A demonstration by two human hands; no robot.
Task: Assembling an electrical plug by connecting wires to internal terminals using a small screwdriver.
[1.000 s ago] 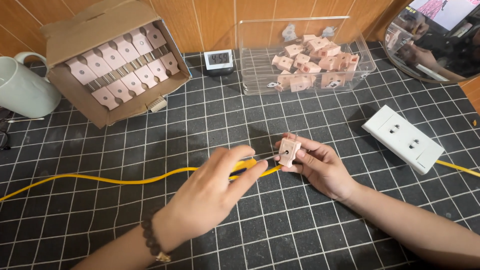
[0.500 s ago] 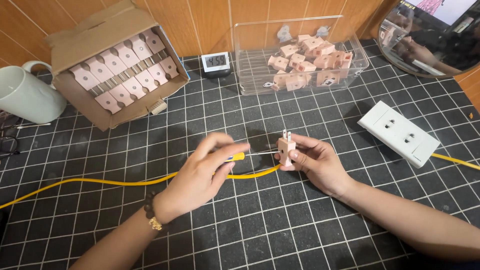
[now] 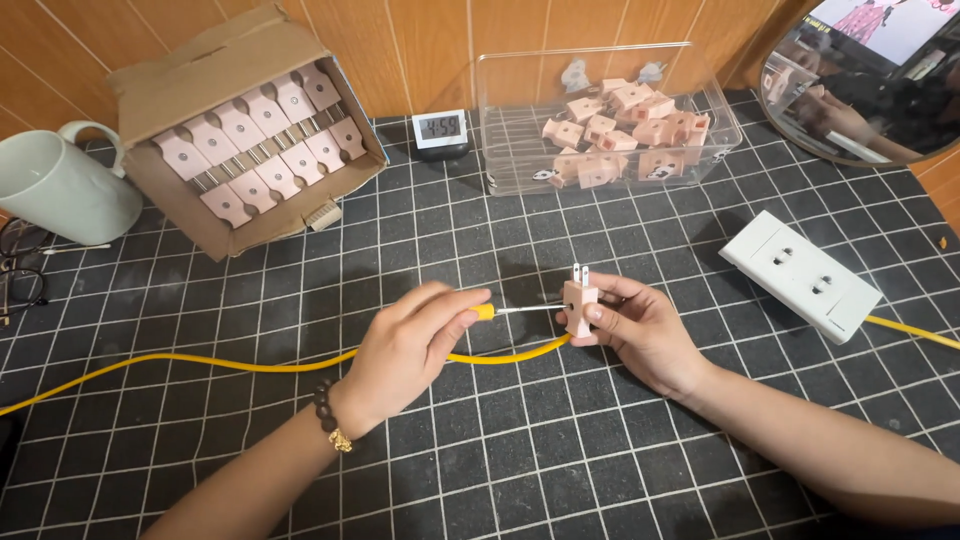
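Note:
My right hand [image 3: 640, 325] grips a small pink two-pin plug [image 3: 579, 300], prongs pointing up, fitted on the end of a yellow cable [image 3: 250, 366]. My left hand [image 3: 415, 345] holds a screwdriver with a yellow handle [image 3: 484, 311]; its thin metal shaft runs right and its tip touches the side of the plug. The cable trails left across the black gridded mat [image 3: 520, 450].
A cardboard box of pink plugs [image 3: 250, 130] sits back left beside a pale green mug [image 3: 60, 190]. A clear tray [image 3: 700, 150] holds several loose pink plugs. A small digital clock [image 3: 440, 128], a white socket strip [image 3: 800, 275] and a round mirror [image 3: 870, 80] stand around.
My left hand shifted its grip on the screwdriver, so the shaft now points level into the plug's side. The plug is turned with prongs upward.

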